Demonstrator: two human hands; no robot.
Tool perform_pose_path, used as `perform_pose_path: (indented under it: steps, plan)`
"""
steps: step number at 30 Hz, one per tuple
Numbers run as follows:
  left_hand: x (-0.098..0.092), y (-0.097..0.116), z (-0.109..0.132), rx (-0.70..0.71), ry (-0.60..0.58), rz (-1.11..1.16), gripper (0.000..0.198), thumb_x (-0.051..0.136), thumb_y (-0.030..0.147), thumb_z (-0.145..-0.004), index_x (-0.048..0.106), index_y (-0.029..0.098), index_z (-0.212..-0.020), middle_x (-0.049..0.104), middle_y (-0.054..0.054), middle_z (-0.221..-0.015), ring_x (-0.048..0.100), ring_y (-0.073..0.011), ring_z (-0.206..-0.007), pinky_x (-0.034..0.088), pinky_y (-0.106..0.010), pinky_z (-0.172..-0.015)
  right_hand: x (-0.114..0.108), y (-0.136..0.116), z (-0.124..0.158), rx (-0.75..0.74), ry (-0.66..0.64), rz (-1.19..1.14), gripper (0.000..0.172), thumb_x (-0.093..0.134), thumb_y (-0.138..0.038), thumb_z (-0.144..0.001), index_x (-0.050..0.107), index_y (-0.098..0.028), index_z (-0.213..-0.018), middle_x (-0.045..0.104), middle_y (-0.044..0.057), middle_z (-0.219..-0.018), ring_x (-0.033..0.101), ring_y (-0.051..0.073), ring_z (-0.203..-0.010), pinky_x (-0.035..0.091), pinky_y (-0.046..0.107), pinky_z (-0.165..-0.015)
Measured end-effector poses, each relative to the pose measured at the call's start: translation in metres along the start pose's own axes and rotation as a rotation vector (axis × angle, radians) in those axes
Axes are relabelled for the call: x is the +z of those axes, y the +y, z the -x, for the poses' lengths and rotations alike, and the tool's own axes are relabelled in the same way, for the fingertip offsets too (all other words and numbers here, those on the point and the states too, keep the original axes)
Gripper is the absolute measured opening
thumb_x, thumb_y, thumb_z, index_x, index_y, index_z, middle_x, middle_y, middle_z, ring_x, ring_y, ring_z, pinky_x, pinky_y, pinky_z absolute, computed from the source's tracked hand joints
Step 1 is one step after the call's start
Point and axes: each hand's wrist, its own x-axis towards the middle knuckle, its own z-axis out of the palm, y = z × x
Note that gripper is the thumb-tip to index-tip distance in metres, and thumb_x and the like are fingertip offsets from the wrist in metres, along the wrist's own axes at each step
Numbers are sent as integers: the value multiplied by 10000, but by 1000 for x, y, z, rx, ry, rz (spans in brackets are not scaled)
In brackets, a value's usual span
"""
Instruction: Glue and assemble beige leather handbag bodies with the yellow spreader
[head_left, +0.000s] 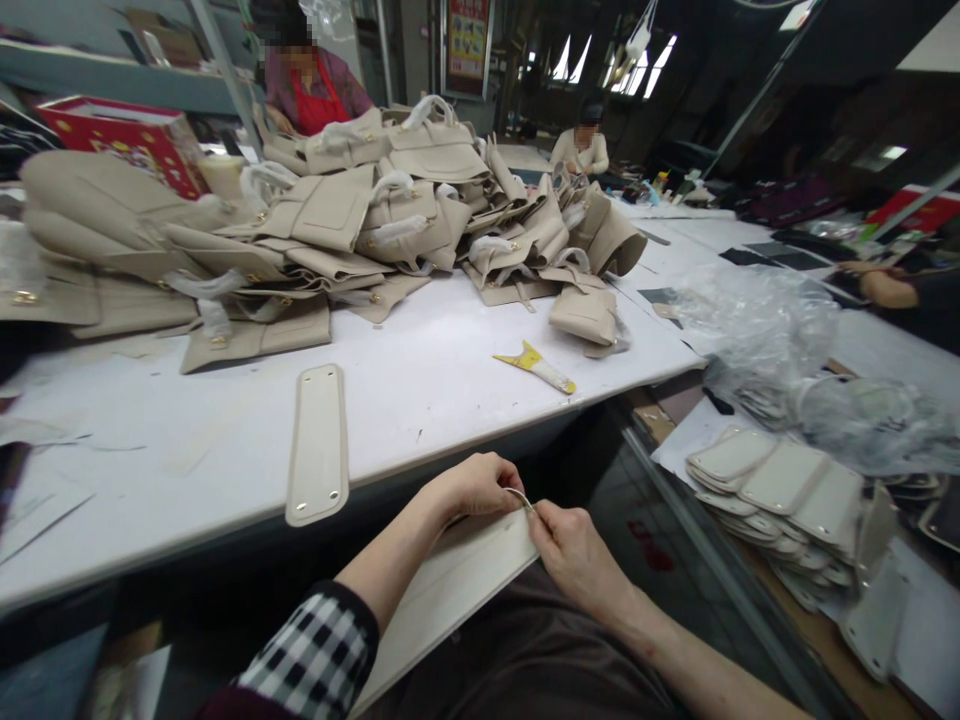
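Observation:
A long pale panel (457, 580) rests across my lap, its far end raised between my hands. My left hand (480, 485) is closed on the far edge of this panel, fingertips pinching a thin curled strip at its corner. Close beside it, my right hand (566, 540) pinches the same corner between thumb and fingers. The fingers partly hide what lies between them. On the table beyond, a beige rounded panel (321, 440) with metal fittings near its corners lies flat, slightly over the front edge. A yellow-and-white tool-like piece (536, 366) lies further right.
Beige handbags (322, 210) with wrapped handles are heaped across the white table (420, 400). At right, pale panels (787, 490) are stacked on a lower surface near clear plastic wrapping (757, 320). Co-workers sit beyond the heap, and another person's hand (874, 283) shows at right.

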Motion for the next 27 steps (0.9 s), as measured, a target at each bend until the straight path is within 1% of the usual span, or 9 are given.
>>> perform_pose_path:
  steps: [3,5,6,8,12,15,20,24,27]
  plan:
    - [1,-1,1,-5,14,24,172,634,254,-689,718,191,-826,707,-5,-801,639,-180,-766,447,-240,-629,0,3,2,41,-9,-102,321,471,-357,-934,530,-173,-677,454,-30,-572,393,109,-536,254,270,-531]
    - [2,-2,1,-3,19,36,166,640,265,-693,711,190,-822,709,-4,-810,641,-178,-777,451,-237,-635,3,8,6,99,-12,-240,257,547,-389,-889,627,-163,-797,481,-27,-609,410,113,-561,281,254,-525]
    - [3,-3,1,-2,19,40,166,642,271,-695,709,190,-823,710,-3,-814,641,-178,-780,453,-238,-639,5,10,9,137,-11,-325,264,578,-411,-866,654,-158,-879,498,-24,-627,423,115,-569,296,246,-518]
    - [3,-4,0,2,19,41,164,643,274,-697,705,190,-822,711,-3,-815,640,-179,-779,454,-242,-646,11,13,16,227,-4,-496,371,611,-471,-833,661,-145,-1004,522,-16,-645,434,112,-544,307,235,-483]
    - [4,-3,-1,1,21,42,149,639,273,-702,701,193,-811,708,-2,-801,638,-180,-775,447,-245,-640,20,15,26,401,-1,-726,547,602,-593,-810,617,-124,-1092,509,-31,-581,398,88,-416,289,217,-391]
    - [4,-3,0,-8,31,46,146,639,266,-698,700,192,-807,705,-2,-792,635,-181,-778,444,-246,-638,21,13,29,426,-6,-786,582,575,-617,-824,590,-128,-1138,522,-29,-576,406,90,-398,304,212,-378]
    - [3,-3,2,-16,31,65,139,647,268,-697,689,194,-807,702,4,-798,633,-176,-779,446,-238,-631,20,10,25,291,57,-681,441,600,-549,-842,662,-146,-1013,521,-11,-648,383,84,-474,306,218,-428]
    - [2,-2,1,-15,15,67,129,653,263,-700,682,189,-801,698,3,-793,632,-176,-777,449,-239,-634,25,15,21,316,123,-714,448,534,-586,-874,668,-158,-862,461,-14,-607,406,114,-516,335,239,-468]
    - [1,-2,1,-16,16,62,118,650,251,-703,681,184,-795,693,1,-792,627,-177,-776,447,-243,-640,32,21,18,347,125,-816,475,538,-615,-862,629,-160,-766,457,-1,-652,426,133,-587,361,245,-500]
